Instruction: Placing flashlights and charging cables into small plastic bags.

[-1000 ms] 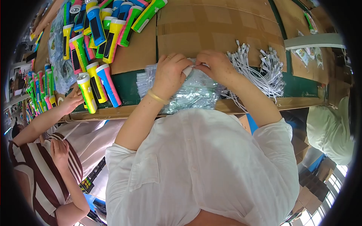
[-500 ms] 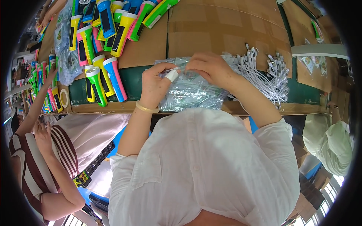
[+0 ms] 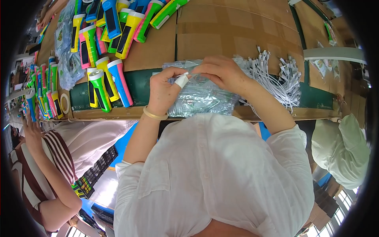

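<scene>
In front of my body lies a pile of clear plastic bags [image 3: 207, 96] with faint green print. My left hand [image 3: 165, 87], white tape round its thumb, is closed in a pinch above the pile's left side. Close to it, my right hand [image 3: 224, 73] pinches with thumb and forefinger. A thin clear edge of a plastic bag seems to run between the two sets of fingertips; its exact outline is hard to make out. Several white charging cables [image 3: 278, 83] lie in a bundle to the right of my right hand.
Several colourful flashlights [image 3: 103, 89] stand and lie at the left, with a larger heap [image 3: 126, 33] behind. A roll of tape [image 3: 65, 103] sits near the table edge. Cardboard [image 3: 237, 31] covers the far tabletop. A co-worker's arm [image 3: 59, 177] is at the left; another person's sleeve [image 3: 341, 146] at the right.
My hands stay almost in place, fingertips still close together over the bags. The co-worker at the left has moved an arm and now holds a blue flashlight.
</scene>
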A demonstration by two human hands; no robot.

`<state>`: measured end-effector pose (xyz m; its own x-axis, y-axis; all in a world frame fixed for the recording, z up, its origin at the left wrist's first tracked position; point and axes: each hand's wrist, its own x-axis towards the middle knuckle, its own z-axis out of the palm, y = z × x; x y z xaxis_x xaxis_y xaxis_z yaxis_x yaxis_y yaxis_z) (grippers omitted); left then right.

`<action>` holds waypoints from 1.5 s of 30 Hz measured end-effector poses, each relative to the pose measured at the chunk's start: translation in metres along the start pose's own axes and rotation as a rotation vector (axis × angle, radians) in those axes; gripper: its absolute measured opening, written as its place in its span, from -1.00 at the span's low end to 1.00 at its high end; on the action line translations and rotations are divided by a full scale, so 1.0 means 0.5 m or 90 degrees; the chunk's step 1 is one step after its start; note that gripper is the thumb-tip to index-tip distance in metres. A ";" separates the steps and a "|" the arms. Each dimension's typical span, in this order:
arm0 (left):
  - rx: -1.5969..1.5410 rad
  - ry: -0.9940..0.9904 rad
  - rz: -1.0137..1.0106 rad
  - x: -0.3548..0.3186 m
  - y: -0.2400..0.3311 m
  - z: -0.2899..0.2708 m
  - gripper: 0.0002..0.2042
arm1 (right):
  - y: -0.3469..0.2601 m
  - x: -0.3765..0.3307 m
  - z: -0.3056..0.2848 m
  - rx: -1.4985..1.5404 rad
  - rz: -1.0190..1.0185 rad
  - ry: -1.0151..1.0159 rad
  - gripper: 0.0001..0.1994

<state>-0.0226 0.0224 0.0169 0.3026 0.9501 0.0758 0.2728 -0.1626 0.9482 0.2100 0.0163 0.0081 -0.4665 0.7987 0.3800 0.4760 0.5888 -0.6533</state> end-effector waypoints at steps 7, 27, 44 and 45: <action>0.004 -0.007 0.112 -0.004 0.000 0.010 -0.76 | -0.003 0.012 -0.010 0.026 0.008 -0.048 -0.80; 0.121 -0.322 0.512 -0.010 -0.002 0.060 -0.84 | 0.210 0.435 0.055 0.159 0.715 0.130 -0.03; 0.008 -0.172 0.313 -0.015 0.009 0.032 -0.80 | -0.070 -0.015 -0.115 0.481 0.312 0.179 -0.45; 0.011 -0.166 0.317 -0.014 0.011 0.037 -0.81 | -0.081 -0.035 -0.113 0.424 0.383 0.096 -0.42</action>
<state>-0.0063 0.0100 0.0160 0.6138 0.6603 0.4327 0.0532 -0.5815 0.8118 0.2407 -0.0146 0.0650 -0.1540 0.9834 -0.0965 0.0566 -0.0887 -0.9944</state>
